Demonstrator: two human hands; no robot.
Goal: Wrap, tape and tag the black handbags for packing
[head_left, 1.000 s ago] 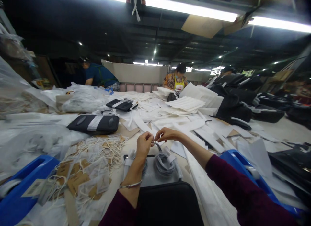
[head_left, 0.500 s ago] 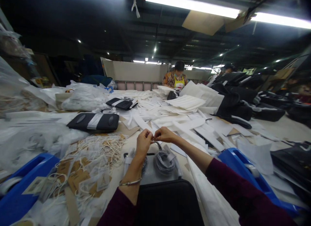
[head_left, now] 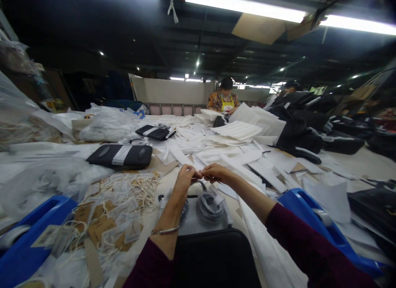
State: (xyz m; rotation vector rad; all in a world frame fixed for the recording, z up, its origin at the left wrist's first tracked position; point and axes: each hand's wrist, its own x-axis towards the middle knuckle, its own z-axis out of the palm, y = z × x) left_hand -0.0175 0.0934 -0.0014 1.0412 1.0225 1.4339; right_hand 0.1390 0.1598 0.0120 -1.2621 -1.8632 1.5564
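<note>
My left hand (head_left: 187, 176) and my right hand (head_left: 214, 173) meet fingertip to fingertip above a grey, plastic-covered panel (head_left: 192, 224). Both are pinched closed; what sits between the fingers is too small to make out. Just under my right hand is the end of a dark strap, which runs down to a plastic-wrapped coil (head_left: 210, 207) on the panel. A second wrapped coil is partly hidden behind my left wrist. Nearest to me lies a black case (head_left: 215, 259).
Tags with white strings (head_left: 103, 222) are heaped at left. Blue tape dispensers stand left (head_left: 34, 238) and right (head_left: 321, 226). Black cases (head_left: 120, 155), white sheets (head_left: 238, 131) and black bags (head_left: 297, 127) lie beyond. Across the table is a person (head_left: 225, 99) in a yellow apron.
My right hand has shifted slightly right, and its fingers are more curled. My left hand has turned a little, with its fingertips still close to my right hand.
</note>
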